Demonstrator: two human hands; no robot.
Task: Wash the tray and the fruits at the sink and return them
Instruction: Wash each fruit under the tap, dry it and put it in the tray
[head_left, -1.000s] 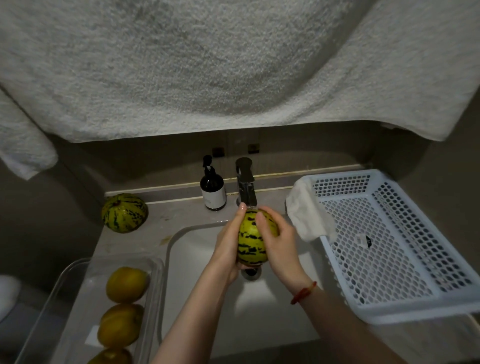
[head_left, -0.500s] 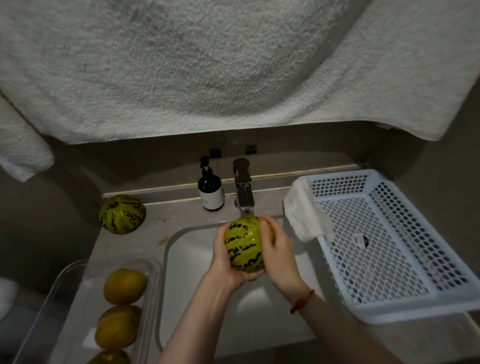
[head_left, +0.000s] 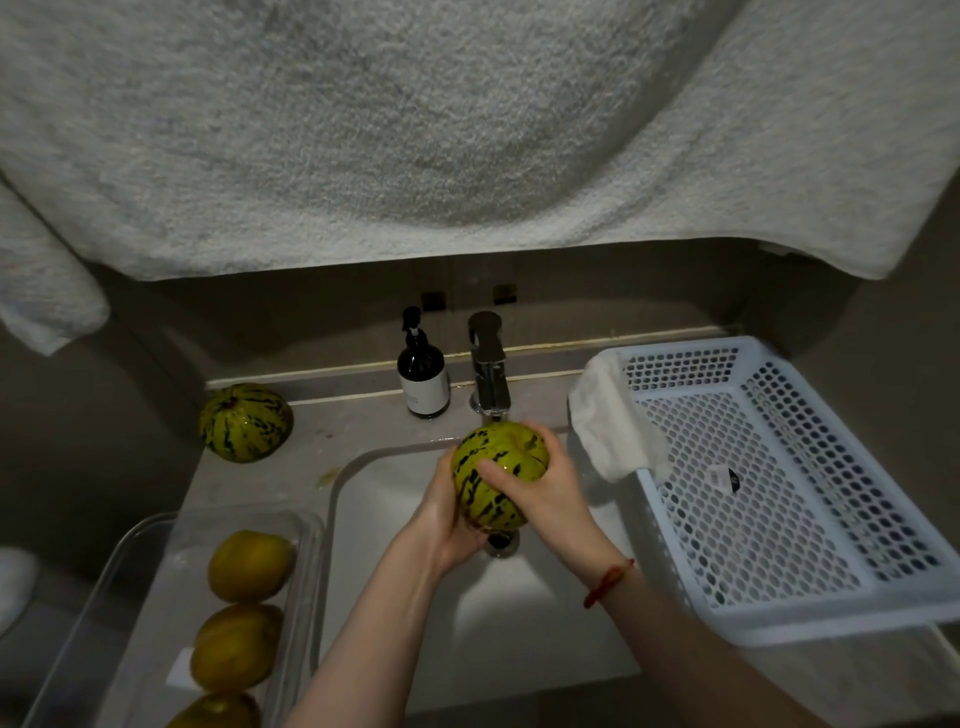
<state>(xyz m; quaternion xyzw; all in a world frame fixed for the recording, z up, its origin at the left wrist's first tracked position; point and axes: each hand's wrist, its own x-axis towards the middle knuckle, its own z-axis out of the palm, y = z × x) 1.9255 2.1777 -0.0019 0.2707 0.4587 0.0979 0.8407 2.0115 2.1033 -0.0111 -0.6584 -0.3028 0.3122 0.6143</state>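
Over the sink (head_left: 363, 545), just below the faucet (head_left: 489, 374), the left hand (head_left: 441, 525) cradles a striped green melon (head_left: 498, 475) from beneath while the right hand (head_left: 545, 499) curls its fingers (head_left: 491, 467) across the top.

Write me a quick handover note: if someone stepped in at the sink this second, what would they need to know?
Left hand and right hand both grip a striped melon over the sink, under the faucet.
Second striped melon sits on the counter, back left.
Three yellow fruits lie in the clear tray, front left.
White basket holds no fruit.
Left: finish this melon; which other fruits are washed, I can't tell.
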